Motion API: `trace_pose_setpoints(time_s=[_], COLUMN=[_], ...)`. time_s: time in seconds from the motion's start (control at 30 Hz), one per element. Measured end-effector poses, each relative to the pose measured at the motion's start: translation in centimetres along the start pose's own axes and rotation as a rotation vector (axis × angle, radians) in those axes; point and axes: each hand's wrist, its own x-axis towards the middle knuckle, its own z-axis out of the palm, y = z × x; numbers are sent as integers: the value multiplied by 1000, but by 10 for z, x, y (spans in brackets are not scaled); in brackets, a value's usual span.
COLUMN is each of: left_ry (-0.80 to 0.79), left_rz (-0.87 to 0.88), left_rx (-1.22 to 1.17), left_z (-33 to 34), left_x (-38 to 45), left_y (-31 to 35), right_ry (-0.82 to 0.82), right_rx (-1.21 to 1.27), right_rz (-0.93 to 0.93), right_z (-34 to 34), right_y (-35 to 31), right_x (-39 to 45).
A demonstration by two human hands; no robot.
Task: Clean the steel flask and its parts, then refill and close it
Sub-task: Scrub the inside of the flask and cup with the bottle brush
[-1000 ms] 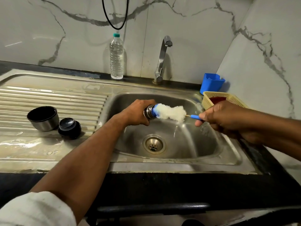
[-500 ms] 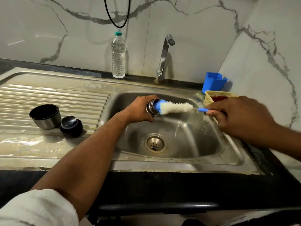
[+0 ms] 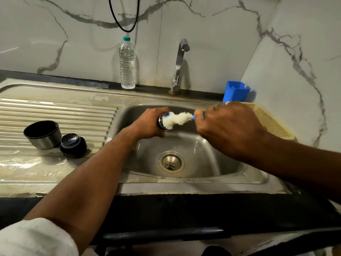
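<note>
While left hand (image 3: 149, 124) grips flask (image 3: 161, 122), mouth rightward, axis horizontal, right hand (image 3: 228, 126) holds brush (image 3: 177, 120).

clear plastic water bottle (image 3: 127, 64), green cap, upright against marble wall; blue plastic container (image 3: 235, 92) in the corner; yellow mesh basket (image 3: 271, 121) just beside it; black cable loop (image 3: 124, 15) hanging above.

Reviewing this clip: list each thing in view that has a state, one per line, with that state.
Flask: uncapped, held sideways over the sink.
Brush: white head bent at the flask mouth.
Left hand: grips the flask.
Right hand: grips the brush handle.
Steel cup: off, mouth up on the drainboard.
Black stopper: off, beside the cup.
Tap: no water running.
Water bottle: capped, upright.
</note>
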Motion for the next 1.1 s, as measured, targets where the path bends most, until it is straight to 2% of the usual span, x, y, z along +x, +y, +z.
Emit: trace_pose_setpoints(time_s=[0.07,0.1,0.17,0.23,0.3,0.37,0.47,0.6,0.77,0.93,1.1], left_ry=[-5,-21,-51,-61,-57,-63,-100,-23,-74,-46,-79], left_rz=[4,19,68,117,138,122,25,-9,74,-10,75], left_rx=[23,40,28,-22,-46,-38,21,-28,-66,-42,-122], left_z=[-1,0,1,3,5,7,3,-8,5,-1,2], left_x=[0,0,1,1,1,0,-2,-4,-3,1,-2], left_y=[2,5,12,20,30,37,30,25,32,18,32], right_ry=[-151,-210,-261,-394,-458,-446,-346,-224,-318,-233,-315], right_rx=[161,245,423,695,786,633,438,322,362,288,388], right_rz=[-43,-5,156,330,376,294,147,173,188,241,238], right_z=[-9,-10,-2,9,13,7,-15,-25,-8,-19,-13], right_y=[-1,0,6,10,-1,-21,-31,-14,-23,-1,-13], right_x=[10,14,28,39,46,48,47,48,52,54,57])
